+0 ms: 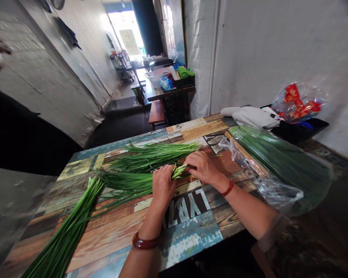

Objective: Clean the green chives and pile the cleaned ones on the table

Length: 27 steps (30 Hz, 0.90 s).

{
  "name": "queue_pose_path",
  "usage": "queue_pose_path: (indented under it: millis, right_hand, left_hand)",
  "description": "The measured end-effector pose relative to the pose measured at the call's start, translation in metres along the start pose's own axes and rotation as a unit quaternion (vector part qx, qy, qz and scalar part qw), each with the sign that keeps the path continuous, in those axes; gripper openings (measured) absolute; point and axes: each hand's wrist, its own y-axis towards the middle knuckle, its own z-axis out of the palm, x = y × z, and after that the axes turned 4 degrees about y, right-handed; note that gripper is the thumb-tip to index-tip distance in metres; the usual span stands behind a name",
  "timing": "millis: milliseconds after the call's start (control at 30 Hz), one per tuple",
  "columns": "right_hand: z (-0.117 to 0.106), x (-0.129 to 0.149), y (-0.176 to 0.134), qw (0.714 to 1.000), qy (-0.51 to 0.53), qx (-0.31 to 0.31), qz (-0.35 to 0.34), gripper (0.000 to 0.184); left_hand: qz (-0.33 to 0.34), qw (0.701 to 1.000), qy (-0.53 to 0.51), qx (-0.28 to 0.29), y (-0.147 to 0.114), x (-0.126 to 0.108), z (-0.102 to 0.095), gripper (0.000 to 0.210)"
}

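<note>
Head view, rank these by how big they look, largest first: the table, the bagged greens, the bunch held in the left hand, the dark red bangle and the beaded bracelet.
1. Table
2. Bagged greens
3. Held bunch
4. Bangle
5. Beaded bracelet

Pale walls lead back to a bright doorway.
A reddish bench stands by a back table bearing a blue packet; at right, a red-patterned clear bag.
</note>
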Motion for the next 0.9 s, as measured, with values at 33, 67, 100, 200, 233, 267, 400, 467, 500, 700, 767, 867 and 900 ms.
queue_pose_path:
  millis: [33,67,100,200,233,267,400,467,500,700,767,867,900]
  right_hand:
    - [0.001,0.0,-0.001,1.0,-0.007,0.002,0.004,0.006]
    - [0.003,0.0,-0.001,1.0,-0.001,-0.001,0.008,0.005]
    - [0.006,-0.001,-0.002,1.0,0.014,-0.007,0.012,0.004]
    - [0.015,-0.004,-0.002,0.996,0.075,-0.037,0.029,0.007]
    - [0.018,-0.004,-0.002,0.994,0.092,-0.047,0.037,0.009]
    - [0.021,-0.004,-0.002,0.992,0.106,-0.054,0.046,0.01]
    - [0.025,-0.001,-0.001,0.981,0.153,-0.057,0.109,0.015]
    - [0.024,-0.002,0.0,0.972,0.169,-0.065,0.152,0.017]
    - [0.023,-0.003,0.001,0.967,0.174,-0.074,0.173,0.018]
    - [0.005,-0.017,0.0,0.973,0.135,-0.072,0.175,0.029]
    - [-0.001,-0.018,-0.001,0.988,0.075,-0.021,0.13,0.032]
    - [-0.006,-0.015,-0.003,0.996,-0.019,0.006,0.089,0.026]
    - [-0.006,-0.014,-0.004,0.996,-0.033,-0.004,0.084,0.022]
  left_hand:
    - [0.001,1.0,0.001,0.002,0.0,0.0,0.0,0.024]
    - [0.003,1.0,0.003,0.002,0.0,0.0,0.0,0.025]
    - [0.007,1.0,0.005,0.001,0.0,0.0,0.0,0.026]
    - [0.023,1.0,0.016,-0.009,0.0,-0.001,-0.001,0.028]
    - [0.027,0.999,0.021,-0.014,0.0,-0.001,-0.001,0.028]
    - [0.03,0.999,0.026,-0.017,0.0,-0.002,-0.002,0.027]
    - [0.043,0.998,0.048,-0.028,-0.001,-0.006,-0.003,0.026]
    - [0.053,0.996,0.05,-0.046,-0.002,-0.007,-0.004,0.028]
    - [0.056,0.995,0.046,-0.061,-0.002,-0.007,-0.004,0.029]
    - [0.068,0.986,0.022,-0.147,-0.003,-0.003,-0.004,0.035]
    - [0.071,0.985,0.021,-0.156,-0.003,-0.002,-0.003,0.037]
    - [0.067,0.986,0.009,-0.153,-0.003,-0.001,-0.002,0.037]
    - [0.064,0.987,0.004,-0.147,-0.003,-0.001,-0.002,0.037]
